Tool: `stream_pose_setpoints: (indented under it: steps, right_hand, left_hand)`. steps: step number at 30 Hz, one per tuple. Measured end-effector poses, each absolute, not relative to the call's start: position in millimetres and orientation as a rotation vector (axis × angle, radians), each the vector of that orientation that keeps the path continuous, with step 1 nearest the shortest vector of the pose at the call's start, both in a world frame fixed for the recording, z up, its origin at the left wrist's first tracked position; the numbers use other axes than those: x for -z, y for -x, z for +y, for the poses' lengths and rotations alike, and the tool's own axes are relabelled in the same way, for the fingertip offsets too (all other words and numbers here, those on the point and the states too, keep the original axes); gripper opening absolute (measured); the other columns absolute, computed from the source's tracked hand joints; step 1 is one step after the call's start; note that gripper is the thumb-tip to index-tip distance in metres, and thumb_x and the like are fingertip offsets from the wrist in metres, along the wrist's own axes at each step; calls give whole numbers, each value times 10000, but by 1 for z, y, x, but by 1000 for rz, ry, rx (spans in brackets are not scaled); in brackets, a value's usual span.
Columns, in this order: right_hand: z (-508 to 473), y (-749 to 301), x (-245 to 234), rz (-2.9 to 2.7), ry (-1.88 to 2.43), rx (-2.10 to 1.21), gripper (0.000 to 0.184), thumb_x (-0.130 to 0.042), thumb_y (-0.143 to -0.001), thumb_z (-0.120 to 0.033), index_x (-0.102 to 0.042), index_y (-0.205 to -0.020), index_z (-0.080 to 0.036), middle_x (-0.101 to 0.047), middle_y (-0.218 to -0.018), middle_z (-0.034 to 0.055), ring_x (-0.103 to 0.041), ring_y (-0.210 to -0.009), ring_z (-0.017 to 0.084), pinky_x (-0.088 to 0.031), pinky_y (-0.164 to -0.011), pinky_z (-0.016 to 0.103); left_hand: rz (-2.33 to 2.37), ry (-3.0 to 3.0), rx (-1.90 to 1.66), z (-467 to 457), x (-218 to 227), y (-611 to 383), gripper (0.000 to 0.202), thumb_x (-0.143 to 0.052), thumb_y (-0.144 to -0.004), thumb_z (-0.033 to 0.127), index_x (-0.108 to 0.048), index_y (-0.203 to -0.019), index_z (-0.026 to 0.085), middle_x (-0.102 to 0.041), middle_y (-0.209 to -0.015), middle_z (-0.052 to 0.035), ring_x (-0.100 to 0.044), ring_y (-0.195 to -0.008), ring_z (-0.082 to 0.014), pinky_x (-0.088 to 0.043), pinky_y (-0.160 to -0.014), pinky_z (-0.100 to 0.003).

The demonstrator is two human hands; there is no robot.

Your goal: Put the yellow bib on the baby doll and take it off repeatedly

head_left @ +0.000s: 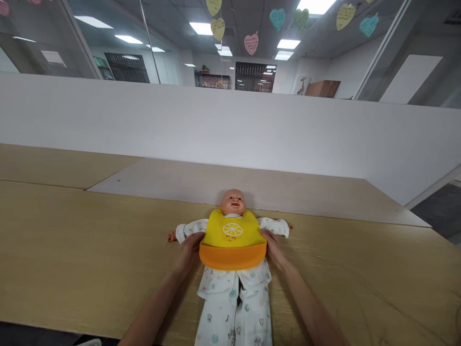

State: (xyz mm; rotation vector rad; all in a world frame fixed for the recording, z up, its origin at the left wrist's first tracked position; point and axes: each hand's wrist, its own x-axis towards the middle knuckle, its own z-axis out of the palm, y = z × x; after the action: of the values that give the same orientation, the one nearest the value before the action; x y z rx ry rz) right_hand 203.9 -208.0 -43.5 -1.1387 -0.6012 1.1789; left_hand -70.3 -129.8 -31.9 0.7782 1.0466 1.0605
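A baby doll (pixel 233 201) lies on its back on the table, head away from me and arms spread out sideways. It wears white patterned pyjamas (pixel 216 317). Over its chest lies a yellow bib (pixel 216 230) with a lemon-slice print and a smiling face; its lower edge is an orange catch pocket (pixel 233 258). At the bib's left edge is my left hand (pixel 191 247), its fingers closed on the side of the bib. My right hand (pixel 273 247) holds the opposite edge in the same way. Some fingertips are hidden by the bib and the doll's sides.
The wooden table (pixel 90 259) stretches to both sides. Behind the doll's head a pale board (pixel 288 190) runs along a white wall (pixel 216 129). Above the wall is a glass partition with heart-shaped paper notes (pixel 251 44), and a room shows beyond it.
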Motion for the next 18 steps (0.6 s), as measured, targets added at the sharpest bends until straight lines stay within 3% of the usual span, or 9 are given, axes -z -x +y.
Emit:
stream_pose_setpoints:
  steps: [4, 9, 18]
  right_hand:
    - [-208, -193, 47, -415, 1034, -1192, 270, -777, -610, -347, -592, -750, -209, -653, -765, -27, -590, -744, 151, -456, -685, 247]
    - [-211, -184, 42, -340, 984, -1213, 285, -723, -532, -224, -597, -787, -211, -668, -800, -31, -594, -770, 154, -446, -696, 251]
    - [-216, -179, 48, -391, 993, -1128, 333, -686, -491, -163, -652, -817, -225, -653, -870, -43, -569, -833, 135, -436, -717, 223]
  left_hand:
    - [817, -620, -1007, -141, 27, 59, 269, -734, -635, 253, -654, -873, 155, -720, -874, -51, -679, -808, -207, -514, -710, -272]
    - [803, -629, -982, -137, 25, 53, 516, -754, -539, 82, -555, -1000, 199, -710, -863, -3, -675, -695, -150, -501, -616, -226]
    - [808, -642, -1010, -132, 25, 53, 551, -623, -479, 51, -545, -1005, 195, -680, -779, 23, -608, -574, -108, -439, -526, -192]
